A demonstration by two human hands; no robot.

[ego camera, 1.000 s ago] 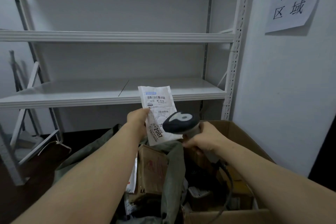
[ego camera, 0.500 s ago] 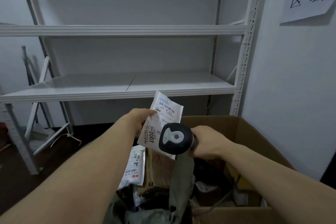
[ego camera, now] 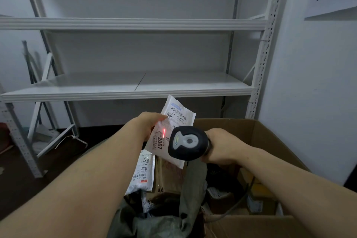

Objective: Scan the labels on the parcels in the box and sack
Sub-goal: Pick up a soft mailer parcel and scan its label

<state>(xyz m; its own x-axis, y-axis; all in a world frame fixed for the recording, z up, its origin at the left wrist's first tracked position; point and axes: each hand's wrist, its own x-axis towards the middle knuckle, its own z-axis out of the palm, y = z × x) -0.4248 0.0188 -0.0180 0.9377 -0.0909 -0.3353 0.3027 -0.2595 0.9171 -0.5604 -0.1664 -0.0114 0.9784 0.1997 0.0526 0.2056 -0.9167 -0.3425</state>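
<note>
**Hands full over the sack: watch the beam and the cable**

Pinching the parcel (ego camera: 178,117) by its 9 o'clock edge with the left hand (ego camera: 150,124), thumb on the label face. Gripping the scanner (ego camera: 187,142) with the right hand (ego camera: 222,147), fingers wrapped round the handle. Holding both in mid-air at centre frame, above the sack (ego camera: 193,179) and the near corner of the box (ego camera: 270,139).

Risks a missed read: red line (ego camera: 164,133) short and low on the label, toward 7 o'clock from the top barcode, apparently not crossing it. Worth noting the tilt and softness of the parcel too, likely to curl or glare. Cannot tell what print sits behind the scanner head.

Risks a drop from a one-edge pinch, straight down among a second parcel (ego camera: 143,174) and others, mixing scanned with unscanned.

Risks a snag on the cable (ego camera: 237,203), trailing toward 5 o'clock into the box among its contents; any wide swing might tug it.

Open air toward 12 o'clock, up to the shelf (ego camera: 135,88) lip. Box rim just beyond the right wrist at 3 o'clock, post (ego camera: 264,54) and wall (ego camera: 309,92) close behind at 2 o'clock, so little room there. Sack mouth directly below at 6 o'clock. Freest toward 9 o'clock, over dark floor (ego camera: 58,160), short of the rack leg.
</note>
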